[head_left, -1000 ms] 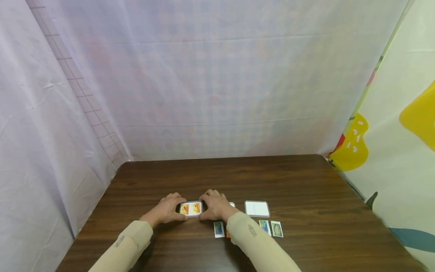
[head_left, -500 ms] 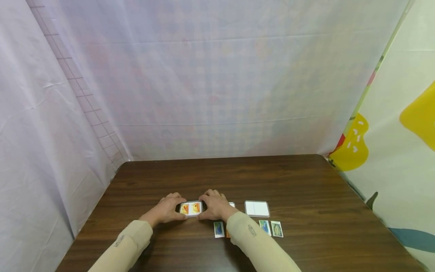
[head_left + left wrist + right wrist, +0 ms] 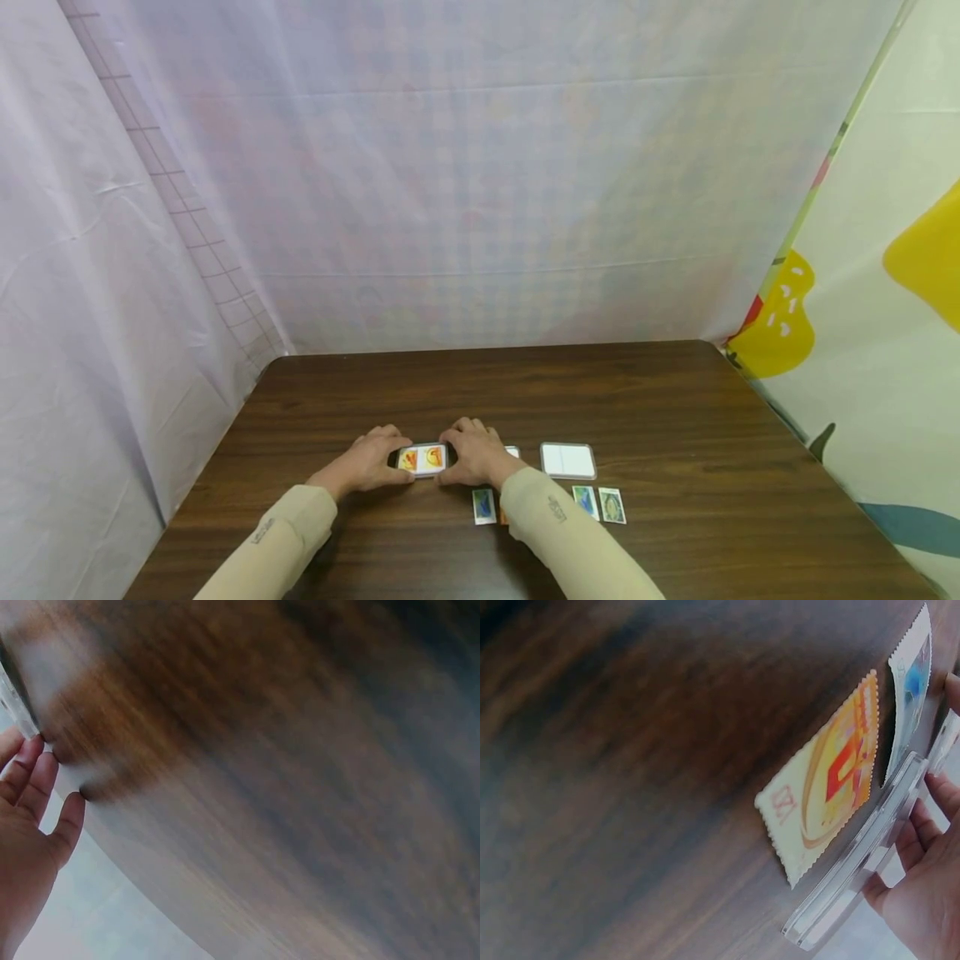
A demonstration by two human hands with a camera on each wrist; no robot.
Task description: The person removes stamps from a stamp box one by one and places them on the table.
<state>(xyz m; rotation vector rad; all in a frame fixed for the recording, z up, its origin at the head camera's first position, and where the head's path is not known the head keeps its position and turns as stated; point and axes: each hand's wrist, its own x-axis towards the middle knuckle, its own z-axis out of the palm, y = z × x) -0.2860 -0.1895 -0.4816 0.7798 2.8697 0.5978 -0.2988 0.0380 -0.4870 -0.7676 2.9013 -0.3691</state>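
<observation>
A clear plastic case (image 3: pixel 422 460) with two orange stamps side by side in it lies between my hands. My left hand (image 3: pixel 367 460) grips its left end, thumb on the near edge and fingers on the far edge. My right hand (image 3: pixel 474 452) grips the right end the same way. The left wrist view catches the left hand's fingertips (image 3: pixel 46 761) low against the tabletop. Just right of my right hand is a second clear case (image 3: pixel 855 859), mostly hidden by that hand in the head view.
A third case (image 3: pixel 567 460) with a white insert lies farther right on the brown table (image 3: pixel 487 383). Loose stamps lie nearer: a blue one (image 3: pixel 483 507), an orange one (image 3: pixel 832 780) mostly under the right sleeve, another blue one (image 3: pixel 585 502) and a greenish one (image 3: pixel 612 505).
</observation>
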